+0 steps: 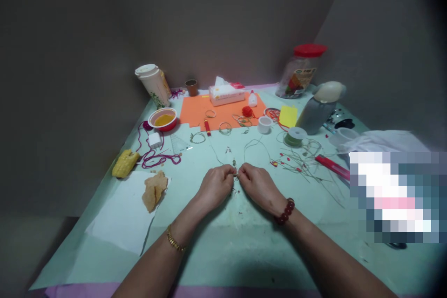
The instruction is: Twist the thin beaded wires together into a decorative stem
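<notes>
My left hand [218, 185] and my right hand [260, 186] meet over the middle of the table, fingertips pinched close together. Between them runs a thin green cord [214, 153], its strands reaching away beyond both hands. Each hand is closed on this cord; the small piece right at the fingertips is too fine to make out. Dark and pale bits lie on the cloth around my fingers. Past the hands are a finished-looking cord bracelet [198, 138], two more on an orange sheet [223, 111], and a red tube with yellow ends [207, 127].
Right of my hands lie loose cut cords [296, 163], a green cord spool [295, 137] and a red cutter [331, 166]. To the left are purple cord [160, 160], a red-and-white bowl [163, 119] and brown flat pieces [154, 191] on white paper. A tissue box [226, 94] and red-lidded jar [301, 72] stand behind.
</notes>
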The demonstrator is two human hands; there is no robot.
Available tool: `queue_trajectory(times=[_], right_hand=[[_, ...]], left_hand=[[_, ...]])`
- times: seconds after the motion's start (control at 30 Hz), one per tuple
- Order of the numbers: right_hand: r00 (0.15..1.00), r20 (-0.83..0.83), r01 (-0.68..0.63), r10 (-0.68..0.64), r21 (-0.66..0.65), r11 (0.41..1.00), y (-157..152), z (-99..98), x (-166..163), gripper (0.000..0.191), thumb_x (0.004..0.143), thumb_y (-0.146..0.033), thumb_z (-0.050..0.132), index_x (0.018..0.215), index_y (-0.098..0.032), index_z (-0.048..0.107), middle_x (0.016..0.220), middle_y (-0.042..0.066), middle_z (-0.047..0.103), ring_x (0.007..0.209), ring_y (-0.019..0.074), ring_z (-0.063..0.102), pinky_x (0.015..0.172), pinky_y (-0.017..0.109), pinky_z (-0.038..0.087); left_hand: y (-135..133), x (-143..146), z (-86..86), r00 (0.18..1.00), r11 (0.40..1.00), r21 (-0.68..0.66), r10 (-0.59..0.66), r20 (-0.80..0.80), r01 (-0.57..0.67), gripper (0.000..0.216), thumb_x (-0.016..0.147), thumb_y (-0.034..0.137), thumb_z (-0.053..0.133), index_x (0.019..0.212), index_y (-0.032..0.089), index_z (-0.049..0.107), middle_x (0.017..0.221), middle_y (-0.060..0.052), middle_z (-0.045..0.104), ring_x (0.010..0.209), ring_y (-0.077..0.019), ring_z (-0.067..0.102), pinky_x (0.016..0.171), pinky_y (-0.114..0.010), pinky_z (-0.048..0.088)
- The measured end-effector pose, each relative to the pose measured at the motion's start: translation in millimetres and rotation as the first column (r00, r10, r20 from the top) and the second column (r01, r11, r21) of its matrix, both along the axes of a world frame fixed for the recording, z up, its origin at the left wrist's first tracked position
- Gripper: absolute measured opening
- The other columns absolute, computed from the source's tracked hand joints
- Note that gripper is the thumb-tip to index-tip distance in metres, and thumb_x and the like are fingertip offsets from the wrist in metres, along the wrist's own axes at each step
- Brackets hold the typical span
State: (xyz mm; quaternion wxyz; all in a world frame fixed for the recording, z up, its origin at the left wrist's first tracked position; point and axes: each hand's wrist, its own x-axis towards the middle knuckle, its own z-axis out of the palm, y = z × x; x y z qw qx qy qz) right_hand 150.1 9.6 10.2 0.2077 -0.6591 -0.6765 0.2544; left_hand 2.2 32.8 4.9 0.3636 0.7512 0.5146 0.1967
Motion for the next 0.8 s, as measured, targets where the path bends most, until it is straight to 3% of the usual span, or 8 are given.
queue_trajectory(times=[0.13,0.23,0.3,0.37,0.5,0.8], right_hand=[[0.997,-0.073,0.006,-0.006,-0.005,1.000,0,-0.5,2,0.021,0.087,-0.023,0.042,0.071,-0.018,0.056,0.067,0.003,0.062,0.063,0.0152,0.051,0.059,0.025,0.031],[0.992,-0.129,0.003,-0.007,-0.028,1.000,1,0.5,4,0.021,0.085,-0.024,0.043,0.069,-0.018,0.054,0.063,0.000,0.057,0.061,0.0143,0.048,0.058,0.025,0.030],[0.985,-0.170,-0.005,-0.003,-0.047,0.999,1,1.5,6,0.020,0.085,-0.025,0.043,0.069,-0.018,0.053,0.061,-0.001,0.054,0.059,0.0136,0.046,0.057,0.025,0.030],[0.977,-0.213,-0.015,0.002,-0.059,0.998,2,2.3,8,0.019,0.084,-0.025,0.043,0.069,-0.018,0.053,0.061,-0.002,0.053,0.060,0.0132,0.046,0.057,0.024,0.031],[0.962,-0.274,-0.022,0.001,-0.073,0.997,4,2.6,10,0.018,0.082,-0.026,0.043,0.070,-0.017,0.054,0.064,-0.001,0.054,0.062,0.0129,0.046,0.057,0.024,0.032],[0.945,-0.328,-0.038,0.000,-0.109,0.993,6,-0.8,14,0.018,0.080,-0.028,0.044,0.070,-0.017,0.054,0.062,-0.001,0.052,0.060,0.0120,0.044,0.054,0.023,0.031]], left_hand=[[-3,-1,11.2,0.996,1.000,0.015,0.024,-0.089,-0.023,0.025,0.083,0.023,0.044,0.085,0.020,0.069,0.067,-0.001,0.062,0.062,-0.0144,0.051,0.061,-0.025,0.034],[-7,-3,26.3,0.976,0.981,0.177,0.112,-0.187,-0.079,0.023,0.084,0.025,0.046,0.081,0.019,0.068,0.090,-0.006,0.065,0.079,-0.0176,0.056,0.069,-0.027,0.037],[-9,-3,31.8,0.979,0.961,0.256,0.145,-0.142,-0.105,0.024,0.085,0.020,0.044,0.089,0.018,0.067,0.104,-0.009,0.064,0.092,-0.0191,0.057,0.078,-0.028,0.038],[-10,0,30.4,0.992,0.974,0.198,0.121,-0.044,-0.110,0.025,0.086,0.019,0.042,0.095,0.019,0.065,0.101,-0.008,0.065,0.091,-0.0184,0.057,0.080,-0.028,0.039],[-11,9,15.7,0.988,0.991,-0.036,0.133,0.073,-0.131,0.016,0.085,0.026,0.046,0.088,0.018,0.060,0.075,-0.003,0.063,0.070,-0.0155,0.055,0.064,-0.025,0.037],[-5,12,8.5,0.985,0.981,-0.093,0.174,0.003,-0.173,0.015,0.081,0.026,0.046,0.069,0.020,0.052,0.059,0.003,0.052,0.058,-0.0117,0.044,0.056,-0.024,0.026]])
